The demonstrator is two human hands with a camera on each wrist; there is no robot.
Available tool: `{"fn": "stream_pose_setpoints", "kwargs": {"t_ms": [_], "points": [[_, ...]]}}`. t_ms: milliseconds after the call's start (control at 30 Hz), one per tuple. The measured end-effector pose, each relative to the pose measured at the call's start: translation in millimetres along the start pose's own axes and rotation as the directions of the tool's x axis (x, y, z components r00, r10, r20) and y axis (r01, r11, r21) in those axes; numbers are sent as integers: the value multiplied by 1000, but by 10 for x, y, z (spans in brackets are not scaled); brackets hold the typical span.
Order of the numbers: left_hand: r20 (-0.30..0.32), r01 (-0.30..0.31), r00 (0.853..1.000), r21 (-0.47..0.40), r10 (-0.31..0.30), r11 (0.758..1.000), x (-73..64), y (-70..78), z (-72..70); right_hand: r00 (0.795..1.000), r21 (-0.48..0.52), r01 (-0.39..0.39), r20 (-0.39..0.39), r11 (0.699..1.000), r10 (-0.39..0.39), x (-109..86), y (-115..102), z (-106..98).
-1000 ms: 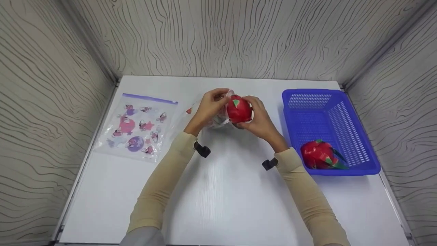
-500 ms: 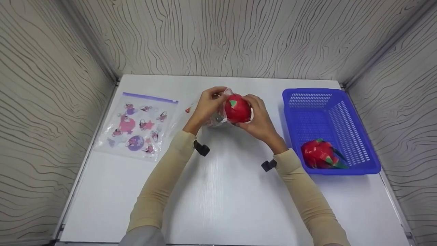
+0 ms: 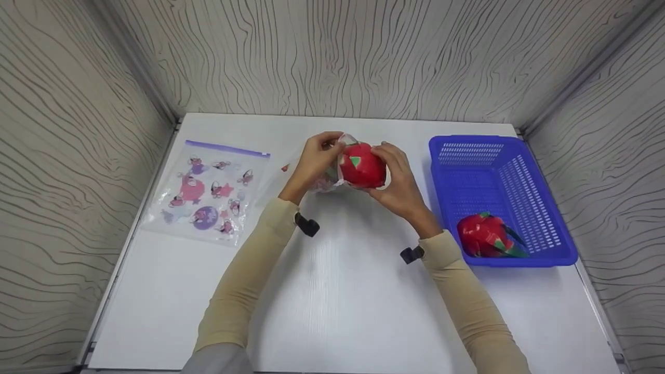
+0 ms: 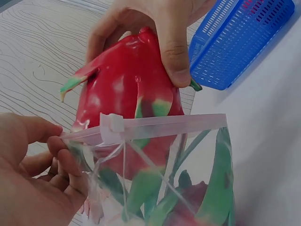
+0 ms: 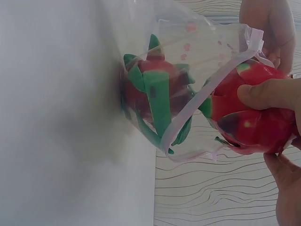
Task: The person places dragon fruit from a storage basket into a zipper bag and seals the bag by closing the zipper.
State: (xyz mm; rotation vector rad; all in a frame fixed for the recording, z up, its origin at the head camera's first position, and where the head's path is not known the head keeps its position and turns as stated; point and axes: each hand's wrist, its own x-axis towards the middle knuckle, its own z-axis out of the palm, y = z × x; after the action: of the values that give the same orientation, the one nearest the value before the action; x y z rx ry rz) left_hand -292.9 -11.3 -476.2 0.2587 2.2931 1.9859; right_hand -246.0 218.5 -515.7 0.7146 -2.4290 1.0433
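My right hand grips a red dragon fruit with green-tipped scales, thumb on one side and fingers round the other. The lower end of this fruit sits within the mouth of a clear zip bag, as the left wrist view shows. With thumb and fingers my left hand pinches the bag's pale pink rim beside the slider. Inside the bag, seen through the plastic in the right wrist view, lies another dragon fruit with long green leaves. Most of the bag is hidden behind the left hand in the head view.
A blue perforated basket stands at the right of the white table, with a dragon fruit at its near end. Flat on the left lies a printed zip bag with a purple closure. Patterned panels border the table.
My left hand and the bag's rim have shifted slightly left. The right hand's fingers have moved a little on the dragon fruit, which has turned slightly. The basket has stayed in place.
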Motion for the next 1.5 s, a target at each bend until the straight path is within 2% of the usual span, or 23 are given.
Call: {"fn": "stream_pose_setpoints", "kwargs": {"t_ms": [200,500,700,933,1200,1333,1500], "points": [[3,-13,1000,37,13,999,-5,19,-15,1000,3,10,14,1000,-10,2,11,-13],[69,-21,997,18,20,1000,-24,46,-27,999,-3,25,35,1000,-25,46,35,26],[101,-55,994,26,52,998,-39,48,-24,998,-12,-34,57,999,34,95,6,39],[114,-46,992,-14,48,999,-37,37,0,990,-34,-119,73,992,121,111,1,99],[120,-52,991,-46,57,998,-42,47,24,989,-109,-118,77,987,126,123,-34,139],[129,-41,991,-46,47,998,-56,64,31,985,-78,-138,95,987,145,134,-35,148],[134,-45,990,-27,48,999,-67,71,46,969,13,-203,150,979,199,115,-27,146]]}}
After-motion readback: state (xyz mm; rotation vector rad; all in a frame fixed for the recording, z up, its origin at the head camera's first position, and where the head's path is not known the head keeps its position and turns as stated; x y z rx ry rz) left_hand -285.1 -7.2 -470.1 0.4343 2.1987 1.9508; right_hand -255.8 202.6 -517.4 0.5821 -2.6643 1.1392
